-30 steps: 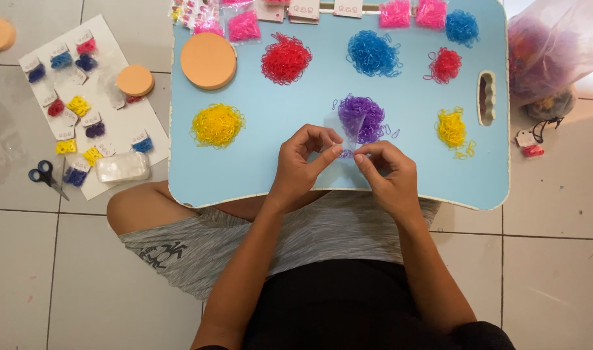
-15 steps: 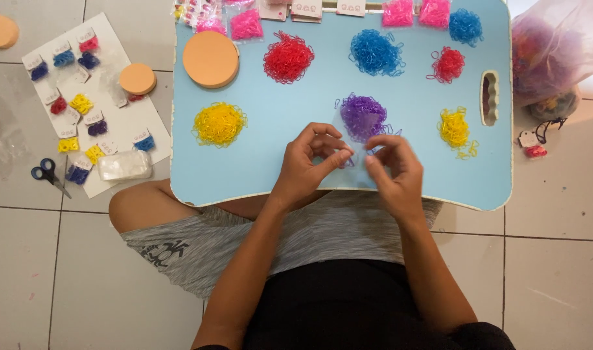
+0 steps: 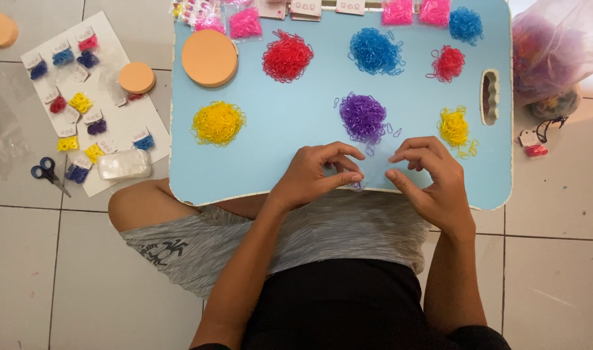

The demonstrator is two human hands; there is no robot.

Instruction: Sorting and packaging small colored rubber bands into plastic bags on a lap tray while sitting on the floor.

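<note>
Your left hand (image 3: pixel 313 174) and right hand (image 3: pixel 432 178) pinch a small clear plastic bag (image 3: pixel 372 172) between their fingers at the near edge of the light blue tabletop (image 3: pixel 277 129), a few purple bands inside. The purple pile of tiny rubber bands (image 3: pixel 362 116) just beyond looks mostly unpacked; finished packets (image 3: pixel 82 104) lie on the floor.

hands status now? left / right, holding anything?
Left hand: pinched shut on a small clear bag with a few purple bands inside.
Right hand: fingers curled at the bag's other edge; grip cannot be told.
</note>
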